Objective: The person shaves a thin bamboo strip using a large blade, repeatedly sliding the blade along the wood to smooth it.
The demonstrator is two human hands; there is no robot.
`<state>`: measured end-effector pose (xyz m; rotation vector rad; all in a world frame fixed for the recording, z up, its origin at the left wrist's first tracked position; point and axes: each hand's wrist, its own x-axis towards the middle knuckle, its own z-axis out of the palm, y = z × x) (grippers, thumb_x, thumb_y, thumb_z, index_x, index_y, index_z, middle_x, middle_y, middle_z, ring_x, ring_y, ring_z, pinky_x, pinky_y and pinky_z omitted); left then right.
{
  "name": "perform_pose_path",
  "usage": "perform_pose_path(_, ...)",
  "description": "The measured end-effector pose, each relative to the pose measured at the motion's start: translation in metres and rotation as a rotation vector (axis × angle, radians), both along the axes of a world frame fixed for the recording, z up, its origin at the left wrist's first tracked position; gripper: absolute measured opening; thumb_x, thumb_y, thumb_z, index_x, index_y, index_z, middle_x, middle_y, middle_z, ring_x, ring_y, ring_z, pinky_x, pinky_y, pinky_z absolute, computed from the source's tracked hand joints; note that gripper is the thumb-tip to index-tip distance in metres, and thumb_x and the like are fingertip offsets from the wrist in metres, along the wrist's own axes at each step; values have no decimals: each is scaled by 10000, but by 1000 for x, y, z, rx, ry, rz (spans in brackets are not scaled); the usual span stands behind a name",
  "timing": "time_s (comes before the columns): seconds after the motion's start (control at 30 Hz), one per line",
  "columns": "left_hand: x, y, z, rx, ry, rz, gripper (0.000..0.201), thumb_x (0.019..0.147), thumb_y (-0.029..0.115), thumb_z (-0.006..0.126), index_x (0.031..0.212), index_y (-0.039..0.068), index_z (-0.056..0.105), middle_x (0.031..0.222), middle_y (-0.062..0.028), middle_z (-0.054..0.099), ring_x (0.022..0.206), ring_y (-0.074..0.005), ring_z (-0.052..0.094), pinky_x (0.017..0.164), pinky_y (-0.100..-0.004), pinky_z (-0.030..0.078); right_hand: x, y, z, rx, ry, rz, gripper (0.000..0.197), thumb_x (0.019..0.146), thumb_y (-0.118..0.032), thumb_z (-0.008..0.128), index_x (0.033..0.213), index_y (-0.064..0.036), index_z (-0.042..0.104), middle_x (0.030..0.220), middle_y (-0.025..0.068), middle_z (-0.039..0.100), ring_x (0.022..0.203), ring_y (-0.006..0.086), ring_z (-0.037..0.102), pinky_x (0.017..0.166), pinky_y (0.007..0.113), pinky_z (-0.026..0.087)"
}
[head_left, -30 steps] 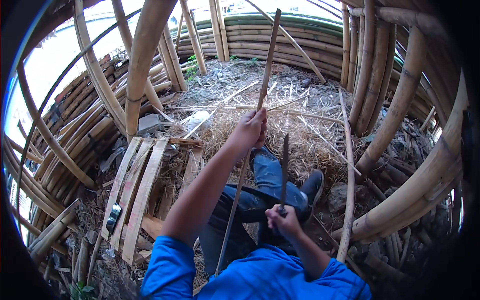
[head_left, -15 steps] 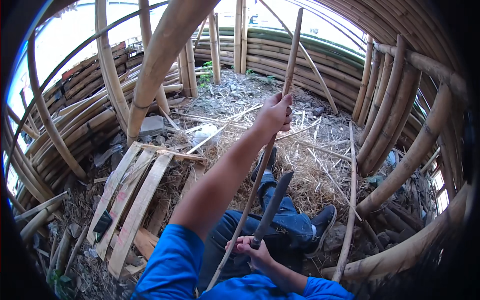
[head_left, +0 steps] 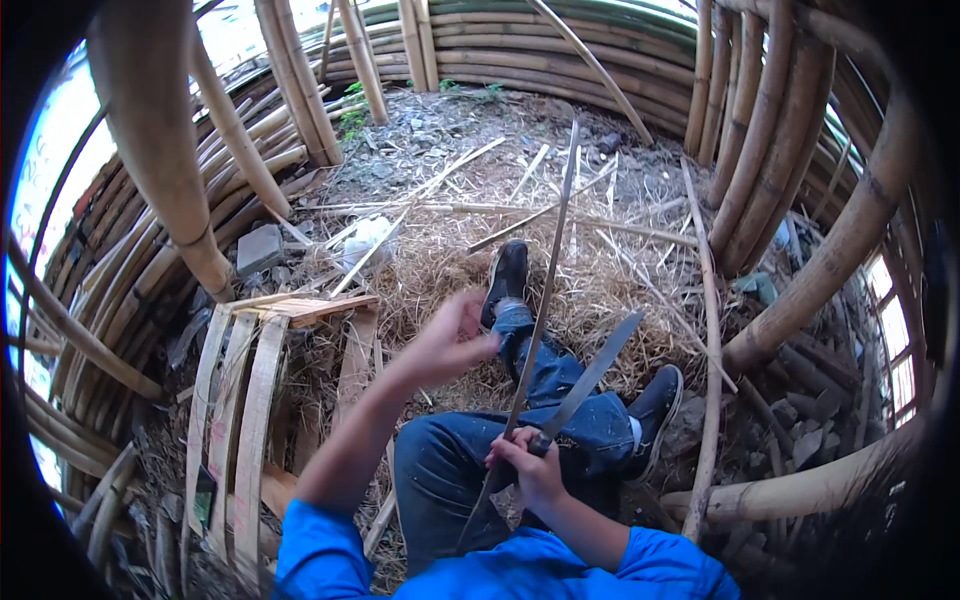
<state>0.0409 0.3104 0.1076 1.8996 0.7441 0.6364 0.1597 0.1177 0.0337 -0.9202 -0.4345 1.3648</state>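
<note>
At the far left, slender wooden slats [head_left: 262,400] stand side by side. Right of them lies a crumpled white thing [head_left: 368,240], maybe a bag, the only likely container I notice; its contents I can't tell. Next comes the left hand [head_left: 455,340], blurred, its fingers apparently spread and gripping nothing, just beside the bamboo strip [head_left: 547,280]. That strip slants up from the lap [head_left: 435,480]; I'd judge it light, springy, splintery at its edges, best held mid-length, clear of the blade. The right hand [head_left: 530,470] has its fingers wrapped round the knife's [head_left: 592,385] handle, seemingly pinching the strip too. The knife looks stiff, moderately heavy: handle only.
</note>
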Motion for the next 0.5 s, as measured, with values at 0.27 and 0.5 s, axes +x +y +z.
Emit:
perform_pose_path(0.27,-107,-194,-4,-444,406,-412,739,841,424,671,1325,-36,355,1014,-186,584,902,-242,589,792,-354,471,42,19,-38,-92,-119,-182,317,796,16,679,617,-98,443,651,43,579,606,141,613,546,272,493)
perform_pose_path(0.5,-112,-201,8,-601,603,-149,292,943,298,547,981,12,503,729,-53,573,658,-147,561,591,-302,439,31,35,-44,-50,-90,-199,316,803,-4,685,622,-97,443,615,31,570,555,116,580,508,249,462)
